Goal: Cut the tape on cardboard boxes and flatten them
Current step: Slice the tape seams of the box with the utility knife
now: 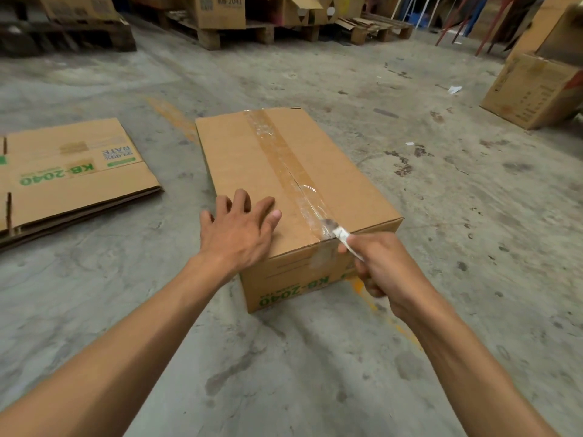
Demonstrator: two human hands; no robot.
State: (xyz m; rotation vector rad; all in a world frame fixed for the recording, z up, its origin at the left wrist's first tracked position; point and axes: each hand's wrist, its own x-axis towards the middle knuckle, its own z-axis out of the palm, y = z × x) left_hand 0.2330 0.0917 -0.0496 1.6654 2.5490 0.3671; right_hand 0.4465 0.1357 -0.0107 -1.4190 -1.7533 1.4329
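While under left hand: box, knife in right hand.

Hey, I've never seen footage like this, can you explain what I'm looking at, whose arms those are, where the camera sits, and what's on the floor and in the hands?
There is no machine here. The single picture comes from a wide-angle camera worn on a person's head, looking forward and down, so the two bare arms are the wearer's own. On the concrete floor stands a closed cardboard box printed KB-2040, sealed along the top with clear tape. The left hand rests spread on the lid, steadying it. The right hand grips a small knife with a white-wrapped handle, its blade at the tape near the box's closest edge. To the left lie flattened boxes; more boxes and pallets stand behind.
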